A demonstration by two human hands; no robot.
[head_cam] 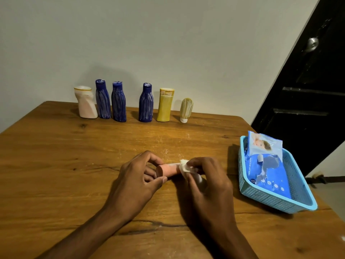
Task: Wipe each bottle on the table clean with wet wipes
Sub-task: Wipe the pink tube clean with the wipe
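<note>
From my seat at the feed, I see a wooden table (56, 165) with a warm grain, dark knots and a long crack running across it near me. A faint dusting of white powder lies on the wood at about 12 o'clock from the hands.

At the centre, a small pink bottle (167, 170) lies on its side, a smooth matte cylinder with its flat base facing 9 o'clock. My left hand (139, 182) pinches that base end, thumb below and curled fingers above. My right hand (207, 184) grasps a crumpled white wet wipe (184, 166), soft and folded, pressed against the bottle's body at its 3 o'clock end; the fingers curl round wipe and bottle together, hiding the cap end.

Along the far edge, at 12 o'clock, six bottles stand in a row: a dented white bottle (86, 102), three waisted blue bottles (103, 100) (119, 102) (146, 103) streaked with white smears, a yellow bottle (165, 105) with a flat cap, and a small olive tube (186, 109) standing on its white cap, also streaked.

At 3 o'clock sits a light blue plastic basket (276, 200) with perforated walls, and a glossy blue pack of wet wipes (267, 161) leans inside it against the far rim.
</note>
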